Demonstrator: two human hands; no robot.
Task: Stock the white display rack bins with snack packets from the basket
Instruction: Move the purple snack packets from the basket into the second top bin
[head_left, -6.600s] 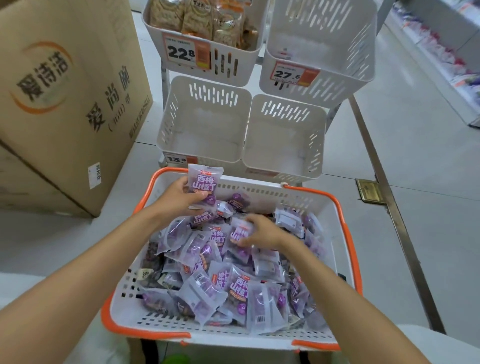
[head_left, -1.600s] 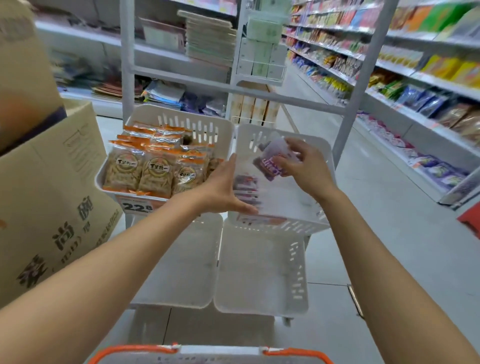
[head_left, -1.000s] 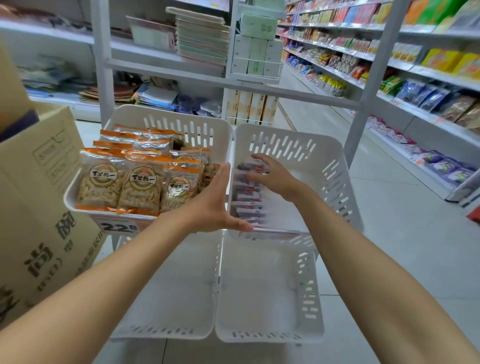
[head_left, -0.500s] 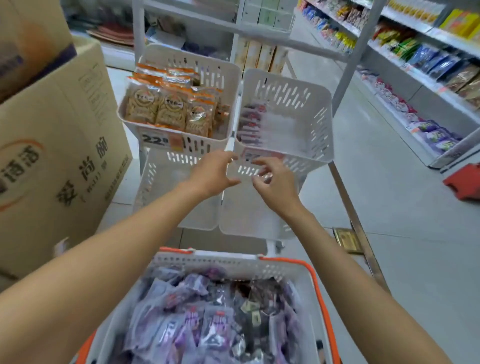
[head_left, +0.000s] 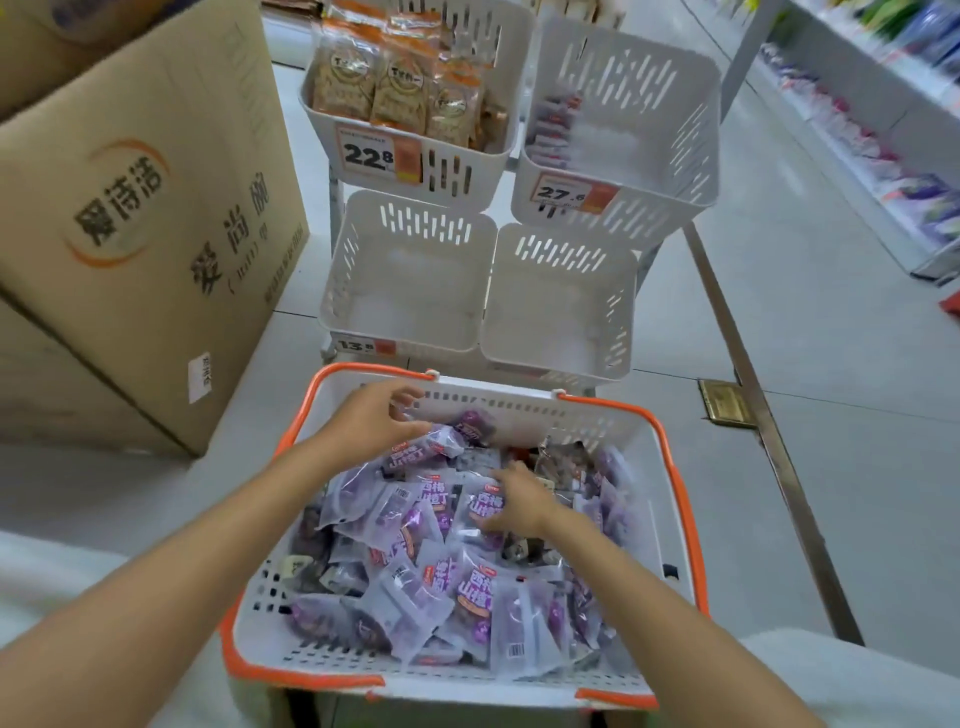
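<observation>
A large cardboard box (head_left: 140, 208) with dark printed characters and an orange ring logo stands at nine to ten o'clock on the grey tiled floor (head_left: 831, 415). A brass floor plate (head_left: 725, 410) lies at three o'clock beside a metal floor strip (head_left: 769, 426). Blurred store shelving (head_left: 883, 104) fills one to two o'clock.

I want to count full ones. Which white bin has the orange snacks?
The top-left bin, tagged 22.8. The top-right bin holds only a few purple packets; both lower bins look empty.

My left hand (head_left: 376, 415) hovers with fingers spread over purple snack packets (head_left: 441, 545) heaped in the orange-rimmed basket (head_left: 685, 519); my right hand (head_left: 519, 501) rests upon them. Beyond stand the white rack bins (head_left: 410, 270).
</observation>
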